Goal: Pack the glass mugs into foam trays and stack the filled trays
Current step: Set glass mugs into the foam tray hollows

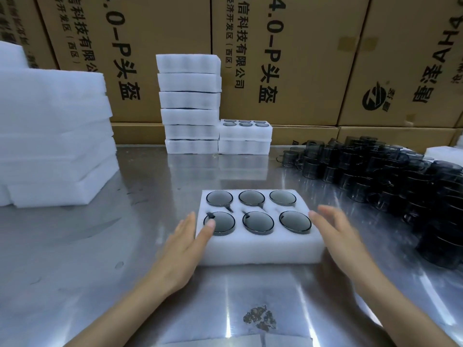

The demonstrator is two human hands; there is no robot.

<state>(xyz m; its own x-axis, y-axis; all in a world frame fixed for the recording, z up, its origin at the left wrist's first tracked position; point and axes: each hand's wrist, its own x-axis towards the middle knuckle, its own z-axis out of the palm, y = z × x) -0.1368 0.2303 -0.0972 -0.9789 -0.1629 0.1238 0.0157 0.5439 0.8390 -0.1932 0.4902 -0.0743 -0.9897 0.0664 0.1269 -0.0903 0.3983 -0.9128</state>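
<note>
Foam tray at lower centre of the frame, resting on the steel table with all six pockets occupied by glass mugs seated rim-up, their handles lying in the slots cut beside each pocket; the tray therefore appears fully packed and ready for stacking. Left hand lies along the tray's left edge, fingers straight and together, with one fingertip over the rim of the near-left mug; it grips nothing. Right hand is blurred, close beside the tray's right edge with fingers extended and slightly spread; whether it touches the foam cannot be told. The flanking placement of both palms suggests preparation to clasp the tray from its two short sides, a hold that would keep it level so the mugs remain seated. Filled stacks stand at upper centre against the cardboard cartons; the shorter stack just right of the tall one shows mug rims on its top layer and is the likely destination. Empty foam blanks are piled at left, and loose dark mugs crowd the right of the table, placed within reach of either hand for the next tray
</note>
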